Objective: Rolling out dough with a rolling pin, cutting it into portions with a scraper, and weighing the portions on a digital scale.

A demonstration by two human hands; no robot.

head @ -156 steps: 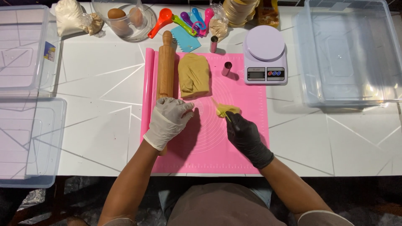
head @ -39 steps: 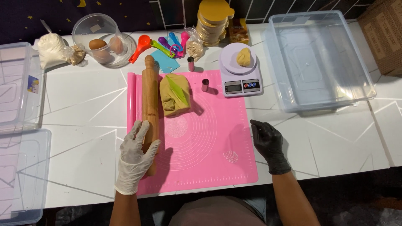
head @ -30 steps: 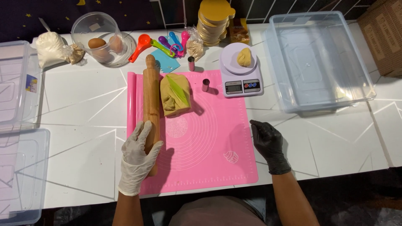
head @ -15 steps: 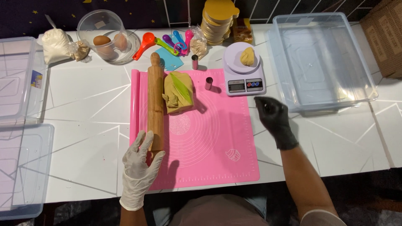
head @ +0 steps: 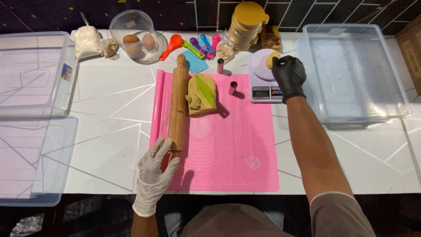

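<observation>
A pink silicone mat (head: 228, 149) lies on the white table. A wooden rolling pin (head: 177, 103) rests along its left side, and my left hand (head: 154, 173) in a white glove touches the pin's near end with fingers spread. A block of tan dough (head: 199, 94) with a green scraper (head: 205, 87) on it sits beside the pin. My right hand (head: 288, 74) in a black glove reaches onto the white kitchen scale (head: 262, 81) and closes its fingers on a small dough piece (head: 271, 59) there.
Two small metal cutters (head: 232, 87) stand near the dough. At the back are a bowl with eggs (head: 133, 37), coloured measuring spoons (head: 193, 44), a flour bag (head: 87, 41) and stacked gold boards (head: 247, 24). Clear plastic bins stand on the right (head: 355, 72) and on the left (head: 30, 72).
My right hand moved from the mat's right edge up to the scale and onto the dough piece. My left hand slid down to the rolling pin's near end.
</observation>
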